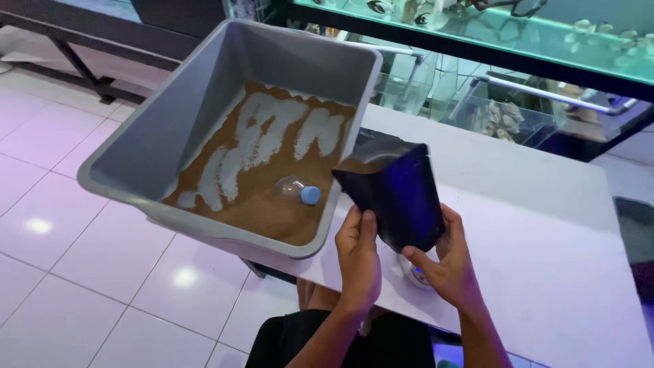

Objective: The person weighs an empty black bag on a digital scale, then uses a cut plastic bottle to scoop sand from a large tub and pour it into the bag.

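White tiled floor point(82, 272) lies below a pale surface point(545, 225) that stands before glass tanks point(504, 116). Both hands hold a dark glossy pouch point(398, 197) above the surface's near-left corner. The left hand point(357, 255) has its grip pressed together on the pouch's lower left edge, thumb in front; the right hand point(446, 262) cups the lower right corner, fingers wrapped behind. The pouch's long axis tilts up and left, its open mouth pointing toward a grey tub point(204, 88) just beside it. The tub overhangs the surface's left edge and holds brown and white granules point(266, 157) and a clear bottle with a blue cap point(300, 191). Bare surface stretches to the right.
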